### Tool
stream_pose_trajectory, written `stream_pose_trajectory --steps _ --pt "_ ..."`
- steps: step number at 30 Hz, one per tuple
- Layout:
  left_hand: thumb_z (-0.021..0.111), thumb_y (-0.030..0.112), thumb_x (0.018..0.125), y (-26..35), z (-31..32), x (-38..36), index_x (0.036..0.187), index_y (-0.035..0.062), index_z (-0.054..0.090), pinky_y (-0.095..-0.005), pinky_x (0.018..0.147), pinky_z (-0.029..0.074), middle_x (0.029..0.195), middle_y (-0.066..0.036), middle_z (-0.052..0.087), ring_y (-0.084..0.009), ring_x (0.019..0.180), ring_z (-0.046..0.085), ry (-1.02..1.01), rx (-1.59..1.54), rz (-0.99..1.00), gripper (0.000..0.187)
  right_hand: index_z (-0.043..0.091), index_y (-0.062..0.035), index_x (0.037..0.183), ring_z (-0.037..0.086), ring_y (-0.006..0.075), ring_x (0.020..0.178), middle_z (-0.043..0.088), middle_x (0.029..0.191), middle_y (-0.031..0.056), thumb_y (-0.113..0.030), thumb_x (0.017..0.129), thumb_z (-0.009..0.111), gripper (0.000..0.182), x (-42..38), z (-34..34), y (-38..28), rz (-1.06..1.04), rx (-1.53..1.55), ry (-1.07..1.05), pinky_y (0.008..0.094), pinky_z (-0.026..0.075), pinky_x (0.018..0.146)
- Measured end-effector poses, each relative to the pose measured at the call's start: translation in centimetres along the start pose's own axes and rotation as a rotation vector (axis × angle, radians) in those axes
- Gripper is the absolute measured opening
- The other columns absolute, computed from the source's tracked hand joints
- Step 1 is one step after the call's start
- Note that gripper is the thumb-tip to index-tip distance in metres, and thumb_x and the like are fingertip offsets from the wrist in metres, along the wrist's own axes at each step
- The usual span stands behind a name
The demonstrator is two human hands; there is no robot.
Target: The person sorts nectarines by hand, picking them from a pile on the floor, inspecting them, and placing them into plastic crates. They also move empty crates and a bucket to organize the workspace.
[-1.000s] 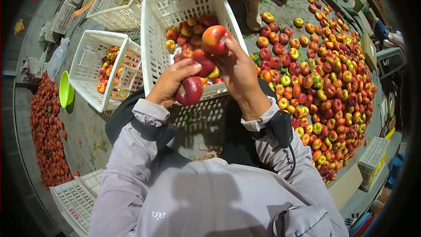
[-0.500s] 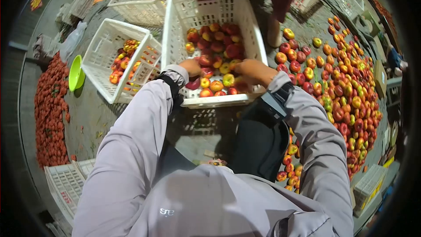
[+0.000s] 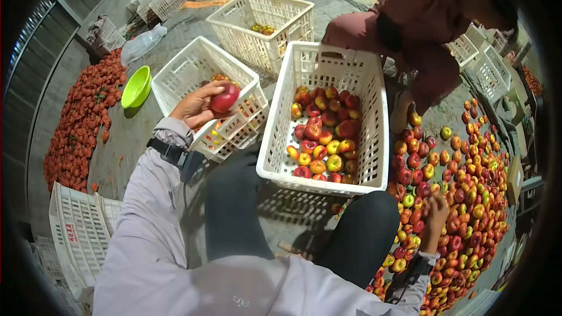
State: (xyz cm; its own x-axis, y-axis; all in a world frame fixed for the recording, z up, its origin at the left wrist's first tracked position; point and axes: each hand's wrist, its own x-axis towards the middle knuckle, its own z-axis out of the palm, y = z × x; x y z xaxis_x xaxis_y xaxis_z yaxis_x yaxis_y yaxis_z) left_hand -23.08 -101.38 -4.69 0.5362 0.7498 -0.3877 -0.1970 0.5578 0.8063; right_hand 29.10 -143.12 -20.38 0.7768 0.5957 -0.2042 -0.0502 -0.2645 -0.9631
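My left hand [image 3: 200,105] is wrapped round a dark red apple [image 3: 225,98], above the front rim of a white plastic crate [image 3: 175,69] that has more apples inside. To my right, my right hand [image 3: 436,215] is down at the floor pile of red and yellow apples [image 3: 468,199], fingers partly spread, fingertips right at the fruit. Between the two hands stands a larger white crate [image 3: 322,184]. Several loose apples [image 3: 329,118] cover much of its bottom.
A person [image 3: 398,29] in dark red clothing crouches behind the larger crate. Another white crate [image 3: 249,41] stands farther back. At left are a lime-green basin [image 3: 136,86], a heap of small red produce [image 3: 76,134] and a crate [image 3: 76,234] beside my arm.
Both hands have left the larger crate. My left hand moved left with an apple; my right hand moved right to the pile. The view has shifted, showing more of the crouching person.
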Motion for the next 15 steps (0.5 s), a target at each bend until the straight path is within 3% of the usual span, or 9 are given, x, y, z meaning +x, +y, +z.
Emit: stream_pose_trajectory --steps 1,3,5,10,11,12,13,14,15 --pt "0.059 0.010 0.087 -0.9 -2.9 0.1 0.122 0.0087 0.048 -0.0517 0.083 0.053 0.120 -0.014 0.053 -0.0295 0.110 0.053 0.130 -0.082 -0.004 0.037 0.056 -0.0014 0.105 0.051 0.0067 0.063 0.056 0.086 0.0012 -0.012 0.089 0.060 0.019 -1.4 -1.4 1.9 0.076 -0.008 -0.014 0.0188 0.042 0.052" --pt "0.056 0.011 0.088 -3.0 -7.3 -0.6 0.123 0.0095 0.046 -0.0485 0.080 0.054 0.120 -0.014 0.052 -0.0311 0.103 0.055 0.208 -0.138 0.061 0.036 0.056 -0.0012 0.102 0.050 0.0063 0.059 0.055 0.080 0.0006 -0.011 0.089 0.059 0.016 -3.9 -3.5 7.2 0.113 -0.088 -0.017 0.0193 0.042 0.049" --pt "0.054 0.015 0.090 -5.0 -9.3 -2.2 0.122 -0.0015 0.045 -0.0382 0.074 0.055 0.111 -0.019 0.053 -0.0297 0.094 0.057 0.353 -0.090 0.121 0.036 0.056 -0.0010 0.099 0.050 0.0063 0.057 0.055 0.078 0.0008 -0.009 0.089 0.059 0.013 -7.1 -4.6 10.9 0.200 -0.171 -0.047 0.0196 0.042 0.049" --pt "0.056 0.020 0.089 -6.2 -11.8 -1.1 0.121 -0.0003 0.046 -0.0380 0.080 0.052 0.111 -0.018 0.052 -0.0286 0.097 0.054 0.717 -0.092 0.124 0.040 0.054 0.0010 0.093 0.054 0.0095 0.068 0.057 0.081 0.0028 -0.005 0.086 0.059 0.010 -13.4 -5.2 14.6 0.215 -0.353 -0.202 0.0230 0.045 0.063" --pt "0.056 0.023 0.088 -5.3 -13.6 -1.3 0.123 0.0005 0.045 -0.0400 0.082 0.051 0.115 -0.017 0.050 -0.0292 0.101 0.051 0.803 -0.047 0.105 0.043 0.055 0.0023 0.095 0.055 0.0116 0.069 0.059 0.082 0.0045 -0.008 0.087 0.060 0.014 -13.9 -5.2 14.8 0.129 -0.579 -0.234 0.0238 0.045 0.063" --pt "0.056 0.026 0.087 -4.7 -16.2 -2.3 0.125 0.0014 0.044 -0.0420 0.085 0.049 0.119 -0.016 0.049 -0.0297 0.105 0.049 0.848 0.015 0.063 0.046 0.058 0.0025 0.094 0.057 0.0158 0.070 0.062 0.082 0.0071 -0.011 0.087 0.063 0.016 -14.8 -2.4 10.3 0.353 -0.401 -0.214 0.0260 0.047 0.063" --pt "0.056 0.029 0.087 -3.1 -18.7 -0.9 0.127 0.0022 0.044 -0.0440 0.087 0.047 0.122 -0.015 0.047 -0.0303 0.109 0.046 0.842 0.087 0.002 0.050 0.060 0.0025 0.092 0.059 0.0182 0.070 0.064 0.082 0.0095 -0.016 0.087 0.064 0.020 -16.3 0.9 6.9 0.223 -0.008 -0.099 0.0279 0.047 0.064" --pt "0.055 0.033 0.086 0.4 -25.7 -1.2 0.128 0.0031 0.043 -0.0460 0.090 0.046 0.126 -0.014 0.046 -0.0308 0.114 0.044 0.812 0.167 -0.063 0.053 0.059 0.0007 0.100 0.058 0.0155 0.073 0.062 0.079 0.0090 -0.021 0.088 0.062 0.025 -16.0 -3.0 13.8 0.266 -0.358 -0.254 0.0302 0.049 0.067" --pt "0.055 0.036 0.086 2.8 -30.6 0.9 0.130 0.0039 0.042 -0.0480 0.092 0.044 0.130 -0.013 0.044 -0.0314 0.118 0.042 0.786 0.255 -0.125 0.056 0.061 -0.0001 0.100 0.060 0.0181 0.075 0.064 0.082 0.0108 -0.027 0.088 0.061 0.029 -16.5 -2.7 10.3 0.398 -0.625 -0.287 0.0324 0.048 0.067"
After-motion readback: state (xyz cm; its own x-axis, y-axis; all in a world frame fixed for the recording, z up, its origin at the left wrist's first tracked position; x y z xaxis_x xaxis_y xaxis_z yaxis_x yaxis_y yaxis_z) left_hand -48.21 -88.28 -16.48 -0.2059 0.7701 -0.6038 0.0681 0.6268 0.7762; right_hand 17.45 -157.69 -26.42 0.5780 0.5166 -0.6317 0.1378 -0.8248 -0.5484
